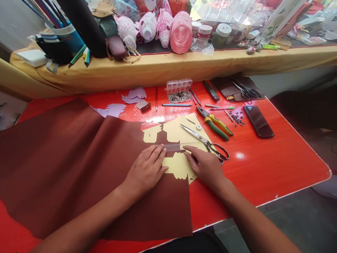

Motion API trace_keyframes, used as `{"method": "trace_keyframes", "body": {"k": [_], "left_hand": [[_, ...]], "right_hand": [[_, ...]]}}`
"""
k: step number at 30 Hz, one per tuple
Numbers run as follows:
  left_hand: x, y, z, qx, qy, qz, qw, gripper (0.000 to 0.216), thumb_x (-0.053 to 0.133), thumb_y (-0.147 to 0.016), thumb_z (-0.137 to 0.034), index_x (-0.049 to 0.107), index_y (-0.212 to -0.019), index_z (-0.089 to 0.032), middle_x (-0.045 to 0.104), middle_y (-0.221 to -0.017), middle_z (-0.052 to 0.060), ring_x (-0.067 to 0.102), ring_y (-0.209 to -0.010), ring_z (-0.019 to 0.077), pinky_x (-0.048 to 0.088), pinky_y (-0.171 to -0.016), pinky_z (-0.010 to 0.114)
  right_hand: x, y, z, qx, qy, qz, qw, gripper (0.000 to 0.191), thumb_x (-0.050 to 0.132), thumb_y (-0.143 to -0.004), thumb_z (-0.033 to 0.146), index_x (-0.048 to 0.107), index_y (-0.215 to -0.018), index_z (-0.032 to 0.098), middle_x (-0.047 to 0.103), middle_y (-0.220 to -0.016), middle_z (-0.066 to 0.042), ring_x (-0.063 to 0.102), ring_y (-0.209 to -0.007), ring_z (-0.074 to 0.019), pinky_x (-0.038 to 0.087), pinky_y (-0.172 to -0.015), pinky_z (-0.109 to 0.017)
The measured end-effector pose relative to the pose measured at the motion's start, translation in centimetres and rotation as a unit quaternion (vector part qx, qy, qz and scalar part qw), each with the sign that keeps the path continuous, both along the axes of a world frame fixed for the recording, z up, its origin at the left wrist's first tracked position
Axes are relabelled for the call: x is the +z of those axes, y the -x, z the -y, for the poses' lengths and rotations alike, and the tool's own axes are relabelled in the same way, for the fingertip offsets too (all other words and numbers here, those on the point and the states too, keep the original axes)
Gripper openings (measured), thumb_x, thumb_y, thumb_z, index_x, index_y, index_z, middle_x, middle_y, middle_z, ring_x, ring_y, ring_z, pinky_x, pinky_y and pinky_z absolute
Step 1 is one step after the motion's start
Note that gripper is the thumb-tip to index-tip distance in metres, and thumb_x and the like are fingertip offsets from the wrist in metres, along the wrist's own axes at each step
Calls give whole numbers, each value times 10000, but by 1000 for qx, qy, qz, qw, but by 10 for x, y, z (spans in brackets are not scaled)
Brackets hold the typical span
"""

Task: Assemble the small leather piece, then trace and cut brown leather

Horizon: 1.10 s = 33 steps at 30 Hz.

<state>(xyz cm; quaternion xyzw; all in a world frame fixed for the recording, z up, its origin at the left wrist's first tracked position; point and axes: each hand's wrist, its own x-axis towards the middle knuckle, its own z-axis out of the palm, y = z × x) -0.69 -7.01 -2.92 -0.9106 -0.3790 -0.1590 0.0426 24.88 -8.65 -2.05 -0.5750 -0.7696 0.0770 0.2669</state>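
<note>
Currently, at the centre of the frame, the left hand [147, 167] lies flat, fingers close together and thumb apart, over a clear ruler [172, 147] on the brown sheet [65, 161] that spreads across the left of the desk [263, 165]. Just right, the right hand [205, 164] curls at the ruler's end; whether it pinches anything, I cannot tell. Scissors [195, 133] lie beside it.

Along the far side, a long, yellow-draped ledge [163, 68]. In front of it, a glossy red table [284, 168] with a pale edge and rounded corner. At lower right, plain grey floor [295, 218]. Over the ledge, bright white light; on the table, patches of glare [239, 155].
</note>
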Motion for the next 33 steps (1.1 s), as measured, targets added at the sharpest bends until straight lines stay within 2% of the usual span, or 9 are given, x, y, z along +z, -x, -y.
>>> {"method": "trace_keyframes", "body": {"k": [6, 11, 15, 19, 25, 33], "left_hand": [[-5, 1, -2, -21, 23, 18, 999, 499, 525, -1079, -354, 612, -1455, -38, 626, -1528, 163, 569, -1415, 327, 435, -1200, 465], [-1, -1, -4, -33, 32, 18, 999, 545, 532, -1076, -374, 552, -1511, -47, 562, -1592, 163, 491, -1501, 327, 390, -1248, 489], [4, 0, -3, -24, 10, 48, 999, 461, 579, -1047, -274, 602, -1463, -76, 661, -1483, 163, 593, -1390, 324, 467, -1175, 487], [4, 0, -3, -10, 13, 56, 998, 421, 587, -1040, -264, 642, -1409, -67, 717, -1386, 174, 650, -1283, 326, 522, -1099, 471], [2, -1, -4, -8, 28, 50, 998, 459, 559, -1059, -302, 612, -1455, -76, 681, -1446, 158, 610, -1341, 322, 480, -1148, 456], [2, 0, -3, -10, 60, 35, 998, 508, 553, -1061, -362, 586, -1496, -100, 647, -1496, 154, 570, -1381, 337, 451, -1154, 482]], "right_hand": [[-1, 3, -1, -13, -19, -18, 1000, 244, 585, -1068, 261, 788, -1181, 187, 861, -1010, -48, 815, -759, -182, 561, -673, -261], [0, 5, -4, -30, -15, -6, 999, 277, 574, -1076, 296, 797, -1181, 170, 845, -846, -27, 774, -638, -169, 496, -578, -275], [-1, 6, -6, -36, -8, -2, 999, 284, 568, -1076, 302, 808, -1155, 172, 836, -827, -21, 756, -617, -159, 473, -573, -271], [0, 7, -6, -34, 2, 2, 999, 297, 555, -1081, 309, 807, -1147, 164, 831, -828, -20, 737, -595, -143, 463, -570, -263], [2, 7, -8, -49, 16, 17, 999, 284, 548, -1080, 314, 801, -1126, 195, 819, -795, -1, 714, -555, -139, 436, -530, -269], [-2, 8, -10, -67, 26, 21, 997, 276, 548, -1074, 320, 796, -1126, 212, 834, -836, -26, 739, -591, -164, 477, -561, -277]]}}
